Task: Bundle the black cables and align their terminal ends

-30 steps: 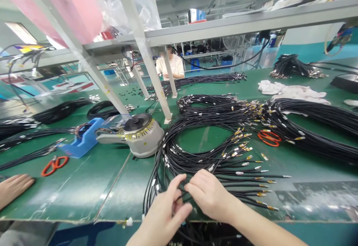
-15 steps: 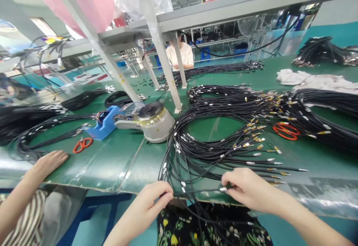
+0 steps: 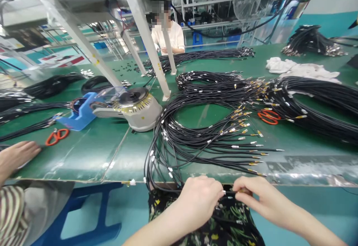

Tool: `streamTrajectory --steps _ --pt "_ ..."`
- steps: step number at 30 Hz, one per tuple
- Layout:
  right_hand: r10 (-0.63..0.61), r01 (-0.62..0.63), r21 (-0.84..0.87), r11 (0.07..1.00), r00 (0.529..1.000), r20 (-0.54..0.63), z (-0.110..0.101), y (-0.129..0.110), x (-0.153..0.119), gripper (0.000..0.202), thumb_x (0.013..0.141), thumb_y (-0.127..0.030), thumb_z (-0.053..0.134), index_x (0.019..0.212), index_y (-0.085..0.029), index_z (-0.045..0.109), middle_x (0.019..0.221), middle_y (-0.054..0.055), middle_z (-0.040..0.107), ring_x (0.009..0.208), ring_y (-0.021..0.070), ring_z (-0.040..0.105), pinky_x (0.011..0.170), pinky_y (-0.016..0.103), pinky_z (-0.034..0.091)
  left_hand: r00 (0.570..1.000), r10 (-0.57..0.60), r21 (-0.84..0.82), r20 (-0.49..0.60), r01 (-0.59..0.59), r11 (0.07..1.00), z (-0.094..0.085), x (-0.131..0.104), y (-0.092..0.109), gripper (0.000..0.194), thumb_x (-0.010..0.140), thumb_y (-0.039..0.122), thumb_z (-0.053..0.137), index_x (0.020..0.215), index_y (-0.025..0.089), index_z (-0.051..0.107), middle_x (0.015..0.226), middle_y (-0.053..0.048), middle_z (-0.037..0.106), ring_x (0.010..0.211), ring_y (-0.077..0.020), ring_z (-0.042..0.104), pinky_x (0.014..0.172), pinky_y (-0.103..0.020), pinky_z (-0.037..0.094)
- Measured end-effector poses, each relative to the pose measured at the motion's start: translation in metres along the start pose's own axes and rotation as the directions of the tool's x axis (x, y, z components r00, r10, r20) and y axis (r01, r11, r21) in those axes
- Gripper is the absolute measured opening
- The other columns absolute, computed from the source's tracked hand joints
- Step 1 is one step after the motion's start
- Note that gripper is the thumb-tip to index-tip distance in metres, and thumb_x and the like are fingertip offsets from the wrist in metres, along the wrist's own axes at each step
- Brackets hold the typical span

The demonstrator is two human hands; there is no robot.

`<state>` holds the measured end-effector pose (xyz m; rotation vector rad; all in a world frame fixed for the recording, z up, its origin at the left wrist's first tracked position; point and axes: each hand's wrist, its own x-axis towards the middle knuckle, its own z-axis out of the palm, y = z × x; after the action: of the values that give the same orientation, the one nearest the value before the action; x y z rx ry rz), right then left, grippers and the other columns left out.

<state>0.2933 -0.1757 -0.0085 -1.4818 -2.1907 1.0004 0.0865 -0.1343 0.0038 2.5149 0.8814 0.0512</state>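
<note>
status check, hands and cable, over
Left hand and right hand pinch one thin black cable below the green table edge. Loose black cable bundle lies just beyond.

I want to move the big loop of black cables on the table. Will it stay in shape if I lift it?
Probably not: the black cable bundle lies in loose, sagging loops, so it looks floppy. Its metal-tipped ends fan out untied and could snag.

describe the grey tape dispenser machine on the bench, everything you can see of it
The tape dispenser is a rounded, pale grey machine that looks like plastic, standing upright on the green bench. It has a dark round disc on top, ringed by a yellow and black marked band, and a clear cover reaching left. A blue holder sits against its left side, and black cables lie close on its right. No hand touches it.
</note>
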Motion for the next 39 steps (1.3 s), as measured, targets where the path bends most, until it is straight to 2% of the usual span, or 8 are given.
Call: streamTrajectory --steps 4,7,10,12,16,22,30,39 --pt "0.01 -0.01 -0.01 1.0 1.0 0.015 -0.006 0.006 -0.004 0.014 0.09 -0.027 0.04 0.095 -0.023 0.052 0.077 0.001 0.061 0.066 0.0153 0.054 0.06 0.025 0.039 0.997 -0.048 0.0 -0.056 0.048 0.999 0.007 0.003 -0.008 0.026 0.091 0.027 0.03 0.082 0.021 0.054 0.078 0.001 0.063 0.075 -0.0153 0.058 0.068 -0.026 0.043" --pt "0.008 -0.005 -0.099 0.995 1.0 0.023 -0.008 0.009 -0.001 0.02 0.092 -0.028 0.034 0.082 -0.021 0.05 0.074 0.001 0.058 0.067 0.0162 0.052 0.061 0.026 0.037 0.992 -0.108 -0.001 -0.058 0.109 0.994 0.01 0.001 -0.006 0.027 0.091 0.027 0.029 0.084 0.021 0.054 0.079 0.0 0.063 0.074 -0.015 0.059 0.066 -0.025 0.043" --pt "-0.033 0.048 -0.146 0.988 0.994 0.105 -0.011 0.011 0.003 0.029 0.092 -0.029 0.032 0.068 -0.02 0.044 0.064 -0.001 0.053 0.059 0.0145 0.047 0.057 0.026 0.033 0.989 -0.143 0.022 -0.034 0.144 0.989 0.011 0.001 -0.003 0.027 0.091 0.029 0.028 0.083 0.022 0.054 0.078 0.001 0.064 0.072 -0.0158 0.06 0.063 -0.026 0.043" --pt "-0.059 0.075 -0.111 0.991 0.988 0.141 -0.014 0.012 0.004 0.029 0.092 -0.029 0.032 0.068 -0.02 0.044 0.064 -0.001 0.052 0.058 0.0135 0.046 0.057 0.025 0.032 0.987 -0.158 0.043 -0.021 0.159 0.986 0.012 0.002 -0.002 0.028 0.091 0.029 0.027 0.082 0.022 0.053 0.077 0.001 0.064 0.07 -0.0163 0.061 0.061 -0.026 0.042" --pt "-0.082 0.087 -0.026 0.996 0.987 0.14 -0.017 0.017 0.009 0.032 0.093 -0.027 0.025 0.068 -0.019 0.044 0.062 -0.002 0.051 0.058 0.0123 0.044 0.058 0.024 0.03 0.983 -0.182 0.056 -0.007 0.182 0.982 0.013 0.005 -0.005 0.029 0.091 0.03 0.026 0.083 0.022 0.053 0.077 0.001 0.064 0.07 -0.0171 0.061 0.06 -0.026 0.042" --pt "-0.145 0.162 -0.092 0.982 0.975 0.171 -0.006 0.016 0.021 0.031 0.089 -0.021 0.03 0.058 -0.019 0.034 0.053 -0.005 0.036 0.05 0.0101 0.032 0.053 0.024 0.025 0.99 -0.143 -0.025 -0.002 0.143 0.989 0.014 0.012 0.0 0.028 0.091 0.028 0.027 0.08 0.021 0.051 0.076 0.001 0.063 0.07 -0.0163 0.059 0.061 -0.025 0.04" --pt "-0.174 0.186 -0.056 0.981 0.97 0.172 -0.004 0.013 0.031 0.029 0.087 -0.018 0.029 0.057 -0.019 0.03 0.053 -0.005 0.032 0.049 0.0097 0.029 0.052 0.025 0.024 0.992 -0.125 -0.066 -0.001 0.125 0.99 0.013 0.019 0.001 0.025 0.09 0.026 0.027 0.075 0.021 0.047 0.073 0.002 0.062 0.065 -0.0152 0.057 0.058 -0.025 0.036" --pt "-0.115 0.139 -0.16 0.977 0.982 0.151 -0.004 0.011 0.028 0.026 0.088 -0.018 0.029 0.063 -0.02 0.035 0.058 -0.002 0.045 0.053 0.0119 0.036 0.054 0.025 0.028 0.996 -0.092 -0.06 -0.019 0.091 0.994 0.028 0.028 -0.002 0.023 0.088 0.02 0.025 0.072 0.021 0.042 0.068 0.0 0.059 0.058 -0.0149 0.055 0.053 -0.026 0.035"
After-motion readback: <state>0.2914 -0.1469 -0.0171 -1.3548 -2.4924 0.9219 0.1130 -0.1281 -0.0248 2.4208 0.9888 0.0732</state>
